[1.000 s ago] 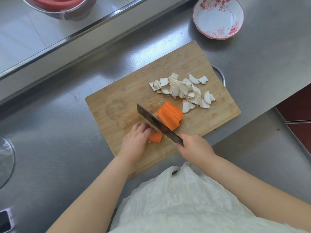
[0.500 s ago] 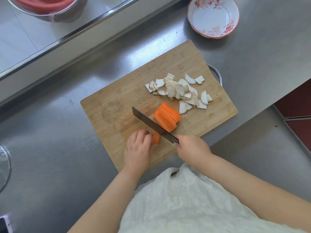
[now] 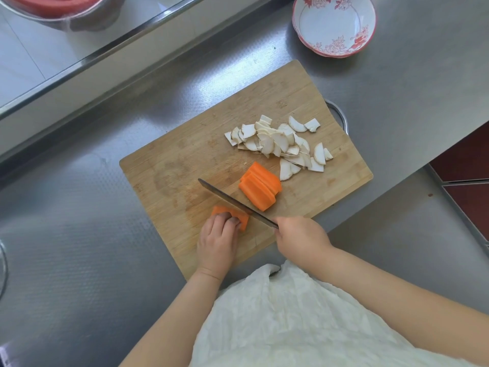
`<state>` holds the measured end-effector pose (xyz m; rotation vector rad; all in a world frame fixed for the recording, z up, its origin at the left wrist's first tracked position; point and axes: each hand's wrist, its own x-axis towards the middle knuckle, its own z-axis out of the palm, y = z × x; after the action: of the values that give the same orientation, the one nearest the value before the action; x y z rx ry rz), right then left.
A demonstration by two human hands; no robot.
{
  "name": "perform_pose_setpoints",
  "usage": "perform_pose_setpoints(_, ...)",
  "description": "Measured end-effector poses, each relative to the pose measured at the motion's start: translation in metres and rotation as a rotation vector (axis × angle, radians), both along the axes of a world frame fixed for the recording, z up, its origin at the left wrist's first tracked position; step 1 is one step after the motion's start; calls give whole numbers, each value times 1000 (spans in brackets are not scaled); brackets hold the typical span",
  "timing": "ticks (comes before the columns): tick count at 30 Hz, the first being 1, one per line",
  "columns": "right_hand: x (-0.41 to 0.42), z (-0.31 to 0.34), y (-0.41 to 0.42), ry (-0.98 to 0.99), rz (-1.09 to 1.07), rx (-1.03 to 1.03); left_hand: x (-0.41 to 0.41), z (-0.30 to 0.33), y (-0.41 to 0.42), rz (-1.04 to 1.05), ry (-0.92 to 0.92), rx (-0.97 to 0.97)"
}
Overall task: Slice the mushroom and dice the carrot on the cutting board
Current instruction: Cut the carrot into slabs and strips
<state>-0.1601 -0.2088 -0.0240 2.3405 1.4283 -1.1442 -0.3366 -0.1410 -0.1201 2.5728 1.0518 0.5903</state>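
A wooden cutting board [image 3: 185,170] lies at an angle on the steel counter. Several white mushroom slices [image 3: 280,144] are heaped on its right half. Below them sits a stack of orange carrot slabs [image 3: 260,188]. My left hand [image 3: 218,242] holds down a smaller carrot piece [image 3: 232,214] near the board's front edge, fingertips curled on top of it. My right hand [image 3: 300,237] grips the handle of a knife [image 3: 230,200], whose blade runs up-left between the two carrot portions, against the piece under my left hand.
A red-and-white floral bowl [image 3: 334,23] stands on the counter beyond the board. At top left, behind a raised steel ledge [image 3: 111,51], sits a metal bowl [image 3: 60,9] with something red in it. The counter's front edge drops off at right.
My left hand has slid the small carrot piece leftward along the front edge and turned it flat. The knife followed, staying between that piece and the stack.
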Motion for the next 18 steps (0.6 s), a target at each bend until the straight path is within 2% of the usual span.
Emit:
perform_pose_setpoints(8,-5,10,0,-48,175,-8,0,-1,1,8,-45,-7)
perform_pose_setpoints(18,3,6,5,-70,226,-20,0,-7,0,13,-106,-28)
